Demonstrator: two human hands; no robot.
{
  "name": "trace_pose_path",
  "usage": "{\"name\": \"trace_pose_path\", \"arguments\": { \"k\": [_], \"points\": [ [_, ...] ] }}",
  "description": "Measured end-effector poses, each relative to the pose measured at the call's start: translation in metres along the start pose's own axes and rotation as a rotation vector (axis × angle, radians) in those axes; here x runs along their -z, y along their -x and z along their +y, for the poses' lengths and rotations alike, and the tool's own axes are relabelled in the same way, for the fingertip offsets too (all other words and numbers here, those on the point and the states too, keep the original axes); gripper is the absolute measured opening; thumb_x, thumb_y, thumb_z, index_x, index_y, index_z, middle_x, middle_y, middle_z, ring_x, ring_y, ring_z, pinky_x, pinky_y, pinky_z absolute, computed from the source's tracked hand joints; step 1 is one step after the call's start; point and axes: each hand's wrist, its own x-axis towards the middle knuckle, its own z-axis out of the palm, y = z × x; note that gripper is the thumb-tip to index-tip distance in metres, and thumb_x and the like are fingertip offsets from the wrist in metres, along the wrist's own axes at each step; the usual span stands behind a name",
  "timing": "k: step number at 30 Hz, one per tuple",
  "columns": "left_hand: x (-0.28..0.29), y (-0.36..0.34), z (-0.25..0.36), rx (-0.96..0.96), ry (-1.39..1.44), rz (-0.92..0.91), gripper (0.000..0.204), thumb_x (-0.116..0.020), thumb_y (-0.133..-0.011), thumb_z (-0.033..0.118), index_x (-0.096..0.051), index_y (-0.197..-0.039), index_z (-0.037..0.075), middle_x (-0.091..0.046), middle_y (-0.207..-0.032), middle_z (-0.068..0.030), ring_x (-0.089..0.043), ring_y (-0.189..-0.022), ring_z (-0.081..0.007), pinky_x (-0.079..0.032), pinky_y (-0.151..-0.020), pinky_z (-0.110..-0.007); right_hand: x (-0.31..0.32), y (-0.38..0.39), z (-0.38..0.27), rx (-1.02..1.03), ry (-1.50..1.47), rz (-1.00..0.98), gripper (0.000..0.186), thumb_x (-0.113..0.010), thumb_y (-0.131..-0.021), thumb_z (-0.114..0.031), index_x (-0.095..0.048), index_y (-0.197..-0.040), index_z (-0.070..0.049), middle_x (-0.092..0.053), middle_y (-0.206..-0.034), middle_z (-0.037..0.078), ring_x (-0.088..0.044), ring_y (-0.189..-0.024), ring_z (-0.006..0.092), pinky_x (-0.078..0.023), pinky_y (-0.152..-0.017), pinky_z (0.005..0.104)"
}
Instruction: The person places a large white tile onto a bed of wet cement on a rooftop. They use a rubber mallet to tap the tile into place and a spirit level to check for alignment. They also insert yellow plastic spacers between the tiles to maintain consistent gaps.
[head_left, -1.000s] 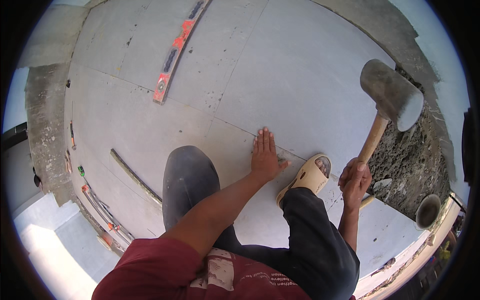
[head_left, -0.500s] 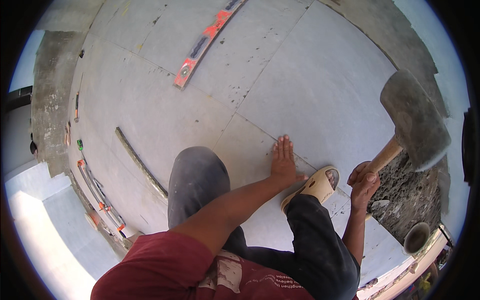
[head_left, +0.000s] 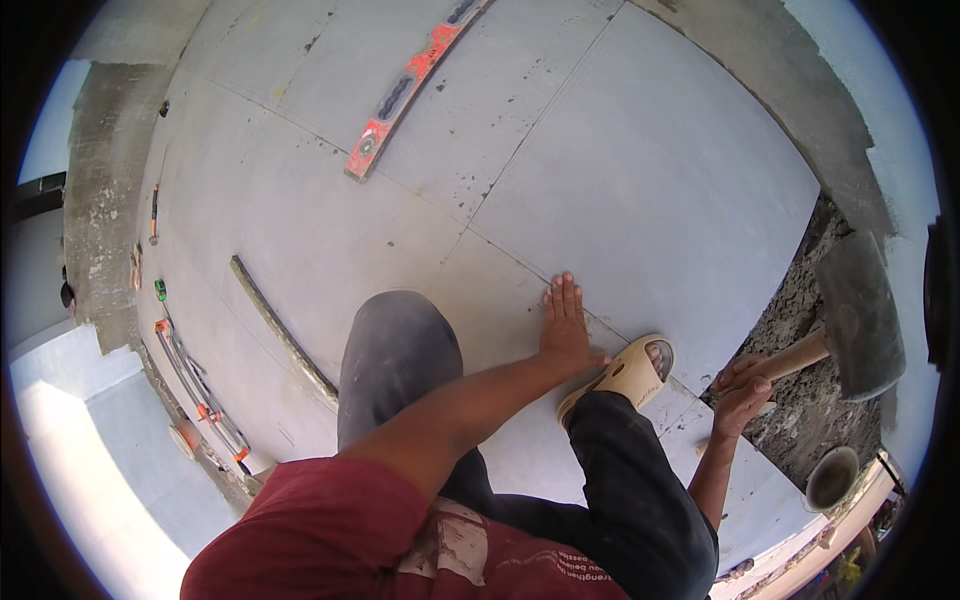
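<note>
My left hand [head_left: 567, 332] lies flat with fingers stretched out on the grey floor tiles [head_left: 640, 180], over a joint just left of my beige sandal [head_left: 625, 376]. My right hand [head_left: 741, 391] grips the wooden handle of a large dark rubber mallet [head_left: 860, 315], whose head hangs low at the right over a bed of rough grey mortar [head_left: 785, 430] beside the tile edge. My left knee [head_left: 398, 340] is bent near my left forearm.
A red spirit level [head_left: 410, 85] lies at the top. A long mortar-stained bar [head_left: 280, 320] lies left. An orange-handled tool [head_left: 154, 215], a green tape measure [head_left: 160, 290] and a tile cutter [head_left: 200, 390] line the left edge. A bucket [head_left: 832, 475] stands lower right. Walls border both sides.
The mallet head and my right hand have swung downward and a little right. The whole view shifted slightly between the first two frames. My left hand stays flat on the tile.
</note>
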Motion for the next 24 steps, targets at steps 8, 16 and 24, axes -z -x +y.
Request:
{"name": "trace_pose_path", "arguments": {
  "k": [8, 16, 24],
  "points": [
    [0.027, -0.009, 0.01, 0.016, -0.16, -0.154, 0.127, -0.059, -0.08, 0.076, -0.009, -0.151, -0.016, -0.001, -0.158, -0.0394, 0.001, -0.149, -0.0529, -0.003, -0.119, -0.062, -0.01, -0.046, 0.025, -0.401, 0.139, -0.108, 0.057, -0.042, -0.103, -0.056, -0.046, -0.069, -0.009, -0.042, -0.053, -0.001, -0.043, -0.041, 0.0078, -0.036, -0.036, 0.025],
    [0.19, -0.141, -0.033, -0.023, -0.317, 0.166, 0.139, -0.078, -0.066, 0.071, 0.0, -0.158, 0.001, 0.001, -0.163, -0.0301, -0.008, -0.149, -0.0524, -0.02, -0.116, -0.064, -0.052, -0.112, -0.048, 0.171, -0.182, 0.137, 0.042, -0.047, -0.104, -0.046, -0.05, -0.091, -0.006, -0.049, -0.063, 0.001, -0.048, -0.051, 0.0075, -0.039, -0.045, 0.0238],
    [0.197, -0.17, -0.04, 0.005, -0.449, 0.088, 0.154, -0.077, -0.055, 0.081, 0.006, -0.158, 0.002, 0.004, -0.161, -0.0335, -0.01, -0.147, -0.0556, -0.023, -0.119, -0.054, -0.061, -0.165, -0.022, -0.225, 0.06, -0.063, 0.053, -0.05, -0.102, -0.052, -0.05, -0.077, -0.006, -0.042, -0.054, -0.002, -0.039, -0.041, 0.0063, -0.034, -0.037, 0.0263]
  ]
}}
